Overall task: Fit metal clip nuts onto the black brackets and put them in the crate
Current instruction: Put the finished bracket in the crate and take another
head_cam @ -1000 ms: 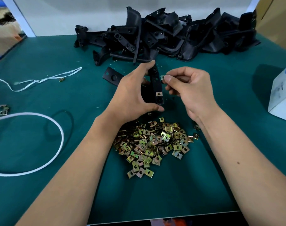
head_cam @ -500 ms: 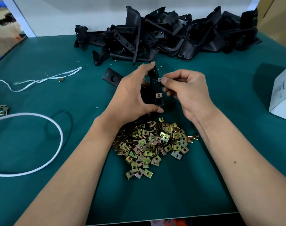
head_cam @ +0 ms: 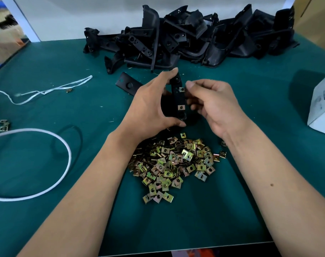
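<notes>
Gripping a black bracket [head_cam: 178, 101] upright above the middle of the desk [head_cam: 46, 71], the left hand [head_cam: 150, 108] curls round it, forefinger on top, thumb at its base. Two clip nuts sit on the bracket. The right hand [head_cam: 215, 104], fingers curled, is just beside the upper nut [head_cam: 181, 89]; whether it touches is unclear. Loose clip nuts [head_cam: 174, 164] lie heaped nearer the front edge; more brackets [head_cam: 185, 39] are piled along the back edge.

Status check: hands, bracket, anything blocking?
Left hand grips black plastic bracket upright. Right hand at upper metal clip nut, grip unclear; lower clip nut seated. Nothing blocking; crate not in view.
</notes>
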`<state>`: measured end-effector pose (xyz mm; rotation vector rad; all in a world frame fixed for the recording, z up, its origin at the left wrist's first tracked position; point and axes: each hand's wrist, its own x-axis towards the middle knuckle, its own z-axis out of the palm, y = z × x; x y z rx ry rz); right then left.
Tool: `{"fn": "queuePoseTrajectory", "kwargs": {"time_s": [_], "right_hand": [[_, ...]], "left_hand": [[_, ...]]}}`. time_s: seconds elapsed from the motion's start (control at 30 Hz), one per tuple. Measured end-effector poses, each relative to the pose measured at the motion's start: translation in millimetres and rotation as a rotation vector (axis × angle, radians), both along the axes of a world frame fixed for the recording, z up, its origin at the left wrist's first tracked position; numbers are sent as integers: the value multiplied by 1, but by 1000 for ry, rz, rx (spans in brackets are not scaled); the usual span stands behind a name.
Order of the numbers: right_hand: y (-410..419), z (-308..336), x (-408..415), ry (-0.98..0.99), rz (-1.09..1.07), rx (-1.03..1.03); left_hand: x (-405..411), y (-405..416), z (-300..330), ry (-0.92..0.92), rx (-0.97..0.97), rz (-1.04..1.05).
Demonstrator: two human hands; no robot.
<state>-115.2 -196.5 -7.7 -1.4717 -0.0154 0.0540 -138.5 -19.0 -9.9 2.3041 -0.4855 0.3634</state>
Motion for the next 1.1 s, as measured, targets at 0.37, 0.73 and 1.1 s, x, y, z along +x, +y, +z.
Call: {"fn": "queuePoseTrajectory", "kwargs": {"time_s": [0.37, 0.73, 1.1], "right_hand": [[-2, 2, 3, -151, -8, -237], [10, 12, -13, -345, -89, -756], [-123, 86, -84, -436, -587, -863]], "left_hand": [[-2, -11, 3, -16, 25, 41], [-6, -20, 17, -14, 212, 160], [-42, -184, 100, -348, 348, 131]]}}
